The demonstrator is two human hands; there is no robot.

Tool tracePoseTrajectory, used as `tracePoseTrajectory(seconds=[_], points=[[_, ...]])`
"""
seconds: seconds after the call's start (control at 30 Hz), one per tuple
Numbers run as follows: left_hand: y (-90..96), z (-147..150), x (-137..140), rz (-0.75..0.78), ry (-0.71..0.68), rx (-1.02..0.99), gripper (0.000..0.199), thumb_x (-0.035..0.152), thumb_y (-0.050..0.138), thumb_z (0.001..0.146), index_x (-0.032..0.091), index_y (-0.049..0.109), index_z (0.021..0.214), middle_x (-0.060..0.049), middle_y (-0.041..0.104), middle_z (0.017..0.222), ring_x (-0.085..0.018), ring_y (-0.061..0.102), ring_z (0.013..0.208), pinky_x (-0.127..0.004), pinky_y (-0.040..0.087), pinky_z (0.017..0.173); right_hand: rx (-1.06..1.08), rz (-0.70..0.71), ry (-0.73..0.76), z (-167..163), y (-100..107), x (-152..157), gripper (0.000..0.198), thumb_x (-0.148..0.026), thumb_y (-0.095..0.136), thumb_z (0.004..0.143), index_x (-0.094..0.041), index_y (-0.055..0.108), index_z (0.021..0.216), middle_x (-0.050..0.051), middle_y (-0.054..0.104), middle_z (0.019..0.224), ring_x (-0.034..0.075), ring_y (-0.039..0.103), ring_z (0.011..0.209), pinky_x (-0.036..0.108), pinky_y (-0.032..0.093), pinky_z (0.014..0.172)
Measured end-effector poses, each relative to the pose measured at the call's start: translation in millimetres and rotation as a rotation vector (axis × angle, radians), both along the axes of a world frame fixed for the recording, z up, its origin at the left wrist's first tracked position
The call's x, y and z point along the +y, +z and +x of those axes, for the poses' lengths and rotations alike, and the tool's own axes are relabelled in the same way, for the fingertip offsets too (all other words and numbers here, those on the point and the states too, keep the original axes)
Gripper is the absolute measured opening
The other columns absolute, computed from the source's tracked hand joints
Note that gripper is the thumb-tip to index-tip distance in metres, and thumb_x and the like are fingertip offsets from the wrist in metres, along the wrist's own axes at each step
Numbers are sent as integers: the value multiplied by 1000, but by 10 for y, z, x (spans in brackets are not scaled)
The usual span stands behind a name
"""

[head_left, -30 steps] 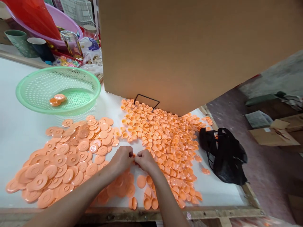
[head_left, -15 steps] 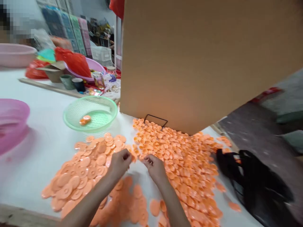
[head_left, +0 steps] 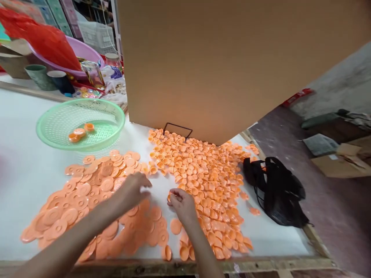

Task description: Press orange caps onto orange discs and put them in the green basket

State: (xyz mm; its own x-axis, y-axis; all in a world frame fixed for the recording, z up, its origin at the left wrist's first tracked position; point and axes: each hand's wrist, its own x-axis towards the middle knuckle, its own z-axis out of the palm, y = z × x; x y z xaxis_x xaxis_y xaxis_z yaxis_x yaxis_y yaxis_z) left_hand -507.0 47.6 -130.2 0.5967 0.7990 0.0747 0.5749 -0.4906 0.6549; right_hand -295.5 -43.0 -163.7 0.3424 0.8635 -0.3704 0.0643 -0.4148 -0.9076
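My left hand (head_left: 133,189) hovers over the right edge of a pile of flat orange plastic discs (head_left: 82,189). Its fingers are apart with nothing visible between them. At the left border of a heap of small orange plastic cups (head_left: 199,173), my right hand (head_left: 183,202) is closed on one small orange cup (head_left: 169,197), mostly covered by the fingers. A green mesh basket (head_left: 43,129) stands beyond the discs, with a few orange pieces (head_left: 77,134) inside.
A large cardboard sheet or box (head_left: 217,65) rises behind the cups, a thin black wire frame (head_left: 178,125) at its foot. To the right lies a black mesh bag (head_left: 278,193). Dark cup (head_left: 61,82), green cup (head_left: 40,77) and red plastic bag (head_left: 40,38) stand back left.
The view has shifted right and down. My left hand has opened and moved away from my right hand. One more orange piece shows in the green basket.
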Motion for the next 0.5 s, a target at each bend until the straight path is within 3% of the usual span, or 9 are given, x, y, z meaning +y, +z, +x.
tracePoseTrajectory(seconds=[0.07, 0.1, 0.2, 0.27, 0.37, 0.5], points=[[-204, 283, -334, -28, -181, 132, 7, 17, 70, 67, 21, 68, 72, -3, 66, 84, -20, 57, 87, -33, 34, 75, 6, -14, -25, 42, 41, -139, 42, -53, 68, 68, -14, 66, 85, 4, 65, 67, 19, 66, 58, 28, 56, 57], [-281, 383, -433, -22, -209, 174, 6, 18, 71, 68, 20, 67, 71, -4, 65, 84, -21, 56, 88, -34, 32, 76, -2, -23, -26, 60, 55, -188, 46, -56, 66, 70, -14, 66, 87, 4, 66, 65, 18, 65, 54, 27, 55, 52], [-405, 546, -498, -1, -159, 172, 4, 21, 70, 76, 20, 67, 78, -3, 64, 82, -20, 54, 88, -36, 27, 77, -31, -59, -15, 97, 57, -235, 53, -63, 58, 74, -13, 66, 93, 1, 60, 52, 14, 55, 36, 23, 45, 37], [-426, 587, -444, 4, -100, 132, 12, 23, 70, 77, 22, 68, 89, -3, 64, 85, -20, 54, 90, -37, 26, 78, -37, -26, -37, 96, 31, -203, 52, -62, 61, 72, -14, 67, 90, 1, 60, 56, 14, 56, 38, 24, 47, 37], [-447, 606, -382, -7, -66, 103, 16, 23, 72, 75, 23, 69, 91, -3, 65, 89, -20, 54, 91, -37, 24, 78, -12, 17, -65, 56, -28, -127, 42, -54, 65, 70, -16, 65, 87, 4, 62, 75, 16, 63, 50, 28, 56, 47], [-505, 600, -402, -56, -54, 76, 4, 22, 71, 78, 21, 68, 80, -2, 64, 84, -18, 54, 88, -36, 24, 78, -66, -58, -30, -19, -119, -76, 18, -37, 59, 74, -19, 58, 79, 1, 59, 69, 14, 59, 47, 25, 50, 42]])
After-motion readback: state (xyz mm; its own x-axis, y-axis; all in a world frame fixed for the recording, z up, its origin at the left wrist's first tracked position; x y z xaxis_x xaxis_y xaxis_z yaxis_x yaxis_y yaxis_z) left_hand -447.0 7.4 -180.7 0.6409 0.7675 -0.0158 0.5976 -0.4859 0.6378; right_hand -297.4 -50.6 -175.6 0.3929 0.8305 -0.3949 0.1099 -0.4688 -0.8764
